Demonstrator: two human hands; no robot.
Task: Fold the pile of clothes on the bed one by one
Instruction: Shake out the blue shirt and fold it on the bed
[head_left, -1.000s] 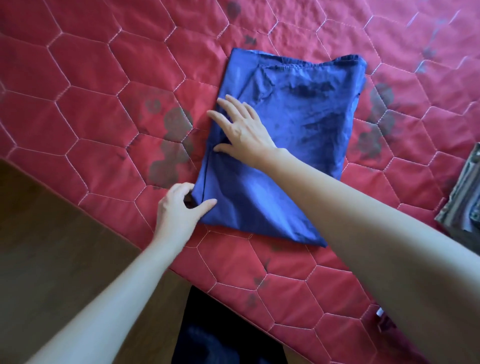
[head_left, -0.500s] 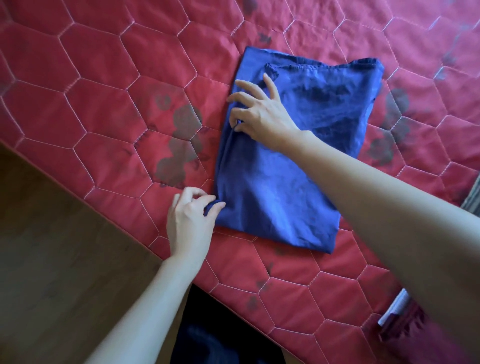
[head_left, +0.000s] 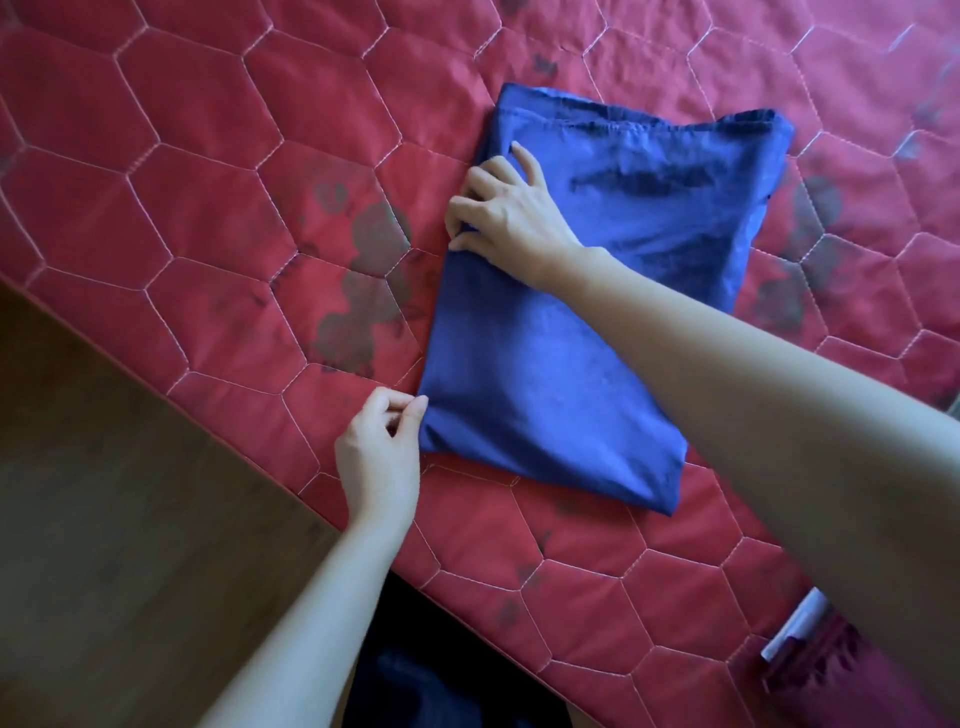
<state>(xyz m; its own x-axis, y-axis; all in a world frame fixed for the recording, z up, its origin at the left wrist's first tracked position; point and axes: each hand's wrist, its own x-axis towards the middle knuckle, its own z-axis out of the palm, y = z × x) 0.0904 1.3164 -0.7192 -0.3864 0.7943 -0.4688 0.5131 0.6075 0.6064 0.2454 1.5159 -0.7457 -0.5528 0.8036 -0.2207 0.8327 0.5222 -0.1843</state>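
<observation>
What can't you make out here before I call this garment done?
- Pile of clothes: outside the head view.
- Blue garment: type unclear, folded on itself; the right hand and forearm cover its middle.
- White object at lower right: partly behind the forearm, blurred.
- Left hand: fingertips at the corner, hold unclear.

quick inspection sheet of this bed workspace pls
surface: red quilted bedspread with hexagon stitching, dark blotches on it
job's things: folded blue fabric garment lying flat on the bedspread
clutter: white object at the lower right edge, too small to identify
grippers: left hand pinches the garment's near left corner; right hand has its fingers curled over the garment's left edge
cables: nothing seen
surroundings: brown wooden floor beside the bed
</observation>
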